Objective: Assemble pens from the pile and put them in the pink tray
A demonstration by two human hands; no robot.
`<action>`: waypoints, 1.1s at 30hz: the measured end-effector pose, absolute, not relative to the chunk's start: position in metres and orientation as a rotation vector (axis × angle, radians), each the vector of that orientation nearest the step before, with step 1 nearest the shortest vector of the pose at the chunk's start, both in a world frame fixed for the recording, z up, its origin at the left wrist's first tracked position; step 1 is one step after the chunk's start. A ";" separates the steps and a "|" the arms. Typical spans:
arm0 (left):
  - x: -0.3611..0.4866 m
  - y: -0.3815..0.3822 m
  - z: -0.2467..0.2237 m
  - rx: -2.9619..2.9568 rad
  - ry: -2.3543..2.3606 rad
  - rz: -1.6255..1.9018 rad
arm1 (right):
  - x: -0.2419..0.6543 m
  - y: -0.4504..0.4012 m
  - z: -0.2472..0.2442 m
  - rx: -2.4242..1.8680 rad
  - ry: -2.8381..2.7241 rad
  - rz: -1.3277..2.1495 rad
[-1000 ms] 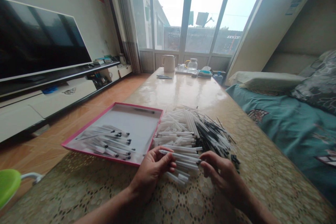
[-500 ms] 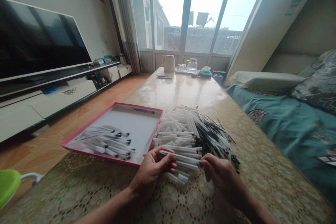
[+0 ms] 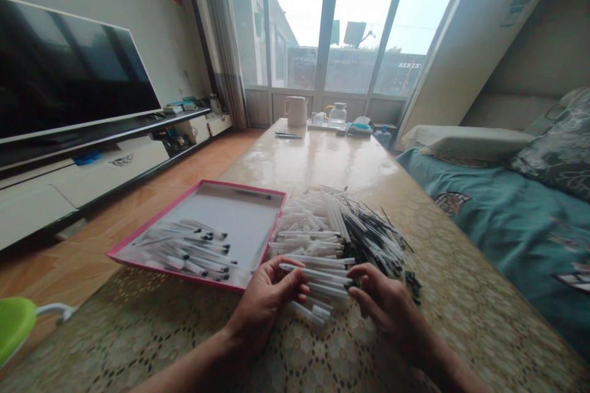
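Note:
My left hand (image 3: 271,295) is closed around a pen (image 3: 318,274) with a clear barrel, its pointed end by my thumb. At the barrel's other end is a black plug (image 3: 352,284). My right hand (image 3: 389,304) is right beside that plug, thumb and forefinger parted on either side of it; whether they touch it is hard to tell. Beneath and beyond my hands lie many white pen barrels (image 3: 306,236) in a heap. Dark refills (image 3: 369,230) are piled to their right, and small black plugs or caps (image 3: 413,285) sit near my right wrist.
A pink-rimmed tray (image 3: 154,217) to the left holds several black-ended pens (image 3: 198,252). The patterned table (image 3: 184,331) runs toward the window, with a kettle (image 3: 295,112) and a glass jug (image 3: 338,115) at its far end. A green stool (image 3: 16,325) stands at left, a sofa (image 3: 498,209) at right.
The fingers of my right hand have loosened from their pinch and spread, so the black end of the pen now shows between them. My left hand keeps its hold in the same place.

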State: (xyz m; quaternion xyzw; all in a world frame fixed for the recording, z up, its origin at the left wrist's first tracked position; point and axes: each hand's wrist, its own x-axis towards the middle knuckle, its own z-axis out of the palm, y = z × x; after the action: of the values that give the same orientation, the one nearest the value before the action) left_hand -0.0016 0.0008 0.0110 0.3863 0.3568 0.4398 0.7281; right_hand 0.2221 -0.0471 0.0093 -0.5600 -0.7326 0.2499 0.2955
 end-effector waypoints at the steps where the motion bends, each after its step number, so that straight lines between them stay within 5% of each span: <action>1: -0.002 0.001 0.010 0.853 0.784 0.967 | 0.222 -0.047 0.009 -1.488 -1.956 0.669; 33: -0.003 0.001 0.005 0.828 0.785 1.006 | 0.224 -0.047 0.015 -1.449 -1.869 0.633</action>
State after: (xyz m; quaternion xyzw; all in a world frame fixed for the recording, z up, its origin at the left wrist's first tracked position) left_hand -0.0030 0.0012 0.0053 0.3752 0.3559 0.4561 0.7243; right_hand 0.2240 -0.0474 0.0155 -0.5567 -0.7179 0.2432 0.3398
